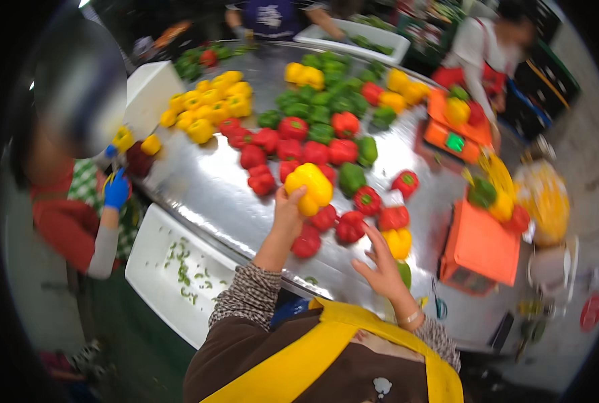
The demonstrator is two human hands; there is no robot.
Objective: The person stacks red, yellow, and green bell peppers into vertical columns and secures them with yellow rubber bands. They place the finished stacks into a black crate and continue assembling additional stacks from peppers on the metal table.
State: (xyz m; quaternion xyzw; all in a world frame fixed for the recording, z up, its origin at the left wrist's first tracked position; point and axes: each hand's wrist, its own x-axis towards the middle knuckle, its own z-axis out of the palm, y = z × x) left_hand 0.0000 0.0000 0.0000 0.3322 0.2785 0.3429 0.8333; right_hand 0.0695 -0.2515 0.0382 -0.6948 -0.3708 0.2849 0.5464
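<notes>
My left hand (289, 213) is closed around a yellow bell pepper (311, 188), held up over the metal table (205, 181). Part of the red pepper pile behind it is hidden. My right hand (384, 264) holds nothing; its fingers are apart, close to a red bell pepper (350, 228) and beside a yellow bell pepper (397, 243). Whether the fingertips touch the red one, I cannot tell. Several red peppers (289, 149) lie beyond my hands, with green peppers (323, 101) behind them and yellow peppers (212, 107) at the far left.
Two orange scales (481, 245) stand at right, peppers on both. Below the table's left edge is a white tub (178, 269) with green scraps. A co-worker's blue-gloved hand (116, 189) is at left; other people work at the far side (272, 17) and far right (481, 54).
</notes>
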